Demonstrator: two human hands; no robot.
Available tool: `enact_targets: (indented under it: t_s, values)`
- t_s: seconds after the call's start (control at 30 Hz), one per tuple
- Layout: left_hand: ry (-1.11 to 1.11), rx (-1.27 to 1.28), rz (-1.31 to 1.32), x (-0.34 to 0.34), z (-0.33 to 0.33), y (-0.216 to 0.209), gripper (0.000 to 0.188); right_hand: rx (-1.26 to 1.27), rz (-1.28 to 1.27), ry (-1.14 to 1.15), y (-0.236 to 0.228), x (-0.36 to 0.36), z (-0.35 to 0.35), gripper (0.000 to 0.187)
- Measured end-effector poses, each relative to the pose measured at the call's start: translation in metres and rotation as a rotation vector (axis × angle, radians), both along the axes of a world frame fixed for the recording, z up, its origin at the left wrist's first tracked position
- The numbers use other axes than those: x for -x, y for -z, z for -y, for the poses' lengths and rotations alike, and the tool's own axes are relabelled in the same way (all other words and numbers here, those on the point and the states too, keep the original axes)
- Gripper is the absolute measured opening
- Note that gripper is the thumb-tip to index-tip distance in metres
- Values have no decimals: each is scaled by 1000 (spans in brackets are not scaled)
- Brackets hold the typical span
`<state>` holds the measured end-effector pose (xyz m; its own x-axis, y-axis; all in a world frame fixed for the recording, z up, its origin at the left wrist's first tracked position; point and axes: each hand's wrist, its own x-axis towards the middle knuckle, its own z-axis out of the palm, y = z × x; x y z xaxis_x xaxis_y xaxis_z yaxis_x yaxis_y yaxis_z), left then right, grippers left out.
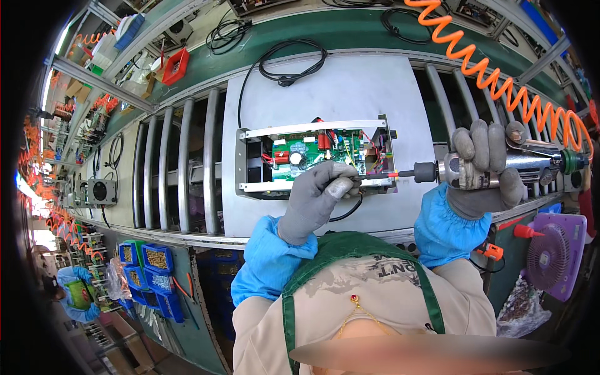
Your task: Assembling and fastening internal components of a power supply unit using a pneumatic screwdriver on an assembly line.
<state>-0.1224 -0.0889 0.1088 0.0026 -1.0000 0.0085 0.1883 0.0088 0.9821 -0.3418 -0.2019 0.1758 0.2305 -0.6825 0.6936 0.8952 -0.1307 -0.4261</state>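
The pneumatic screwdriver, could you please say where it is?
Right of centre in the head view, the pneumatic screwdriver is in the gloved right hand, pointing left toward the open chassis.

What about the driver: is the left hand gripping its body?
No: the right hand is wrapped around the driver, while the left hand is down near its tip.
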Motion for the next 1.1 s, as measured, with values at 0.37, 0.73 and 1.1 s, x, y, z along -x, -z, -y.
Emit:
enact_targets:
  t_s: [0.37,0.73,1.1]
  values:
    - [56,-38,-21,2,-3,-1,30,78,-1,-82,0,2,5,43]
    - [-58,486,1076,-38,57,-15,21,-37,150,93,-3,26,13,43]
    - [268,434,965,-40,79,-11,20,63,66,162,-9,42,18,44]
